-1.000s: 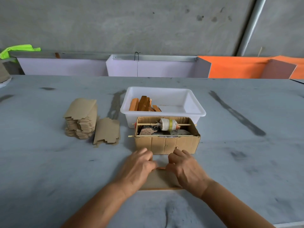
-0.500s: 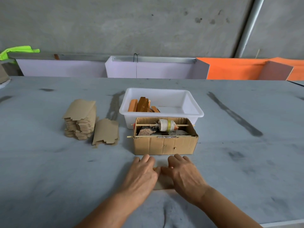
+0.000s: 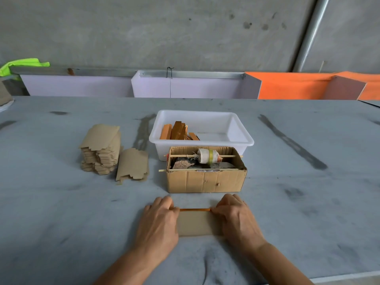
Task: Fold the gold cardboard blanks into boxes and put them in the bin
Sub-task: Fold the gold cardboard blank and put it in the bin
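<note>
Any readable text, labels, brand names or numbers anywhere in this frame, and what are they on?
None. No printing shows on the white bin, the open brown carton, the stack of blanks or the blank under both hands. The wall and boards behind carry only stains, no lettering.

Grey table (image 3: 308,212) fills near and middle field; surface matte, marked with dark smudges and one long dark streak (image 3: 292,142) on the right. Along its far edge: pale lilac panels (image 3: 193,88) at left and centre, topped by a metal rail (image 3: 191,74); orange panels (image 3: 296,87) at right; bright green cloth (image 3: 22,64) far left. Behind, bare concrete wall (image 3: 144,27), with a grey pipe (image 3: 310,31) slanting at right; light even, diffuse.
</note>
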